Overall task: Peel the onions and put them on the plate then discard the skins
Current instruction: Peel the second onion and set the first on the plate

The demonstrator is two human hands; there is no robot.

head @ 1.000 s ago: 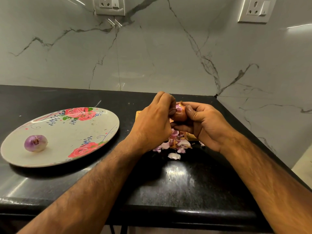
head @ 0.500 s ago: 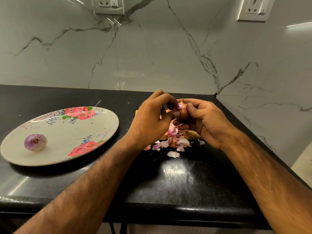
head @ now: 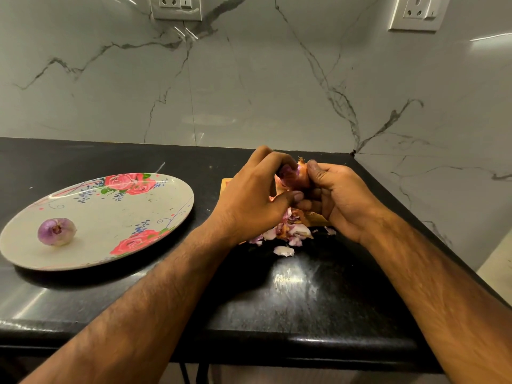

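A partly skinned onion (head: 293, 176) is held above the black counter between both hands. My right hand (head: 340, 198) grips it from the right, thumb on its top. My left hand (head: 249, 198) pinches loose orange skin on the onion's left side, fingers curled over it. Below the hands lies a pile of pink and brown onion skins (head: 288, 234). One peeled purple onion (head: 56, 231) sits on the left part of the oval floral plate (head: 116, 217).
A wooden board (head: 225, 185) pokes out behind my left hand, mostly hidden. The black counter (head: 291, 295) ends in a front edge close to me and meets marble walls at the back and right. Wall sockets (head: 176, 6) sit high on the backsplash.
My left fingers shifted on the onion from its top to the lower left side, pulling skin away. The onion has stayed between both hands; plate and peeled onion are unmoved.
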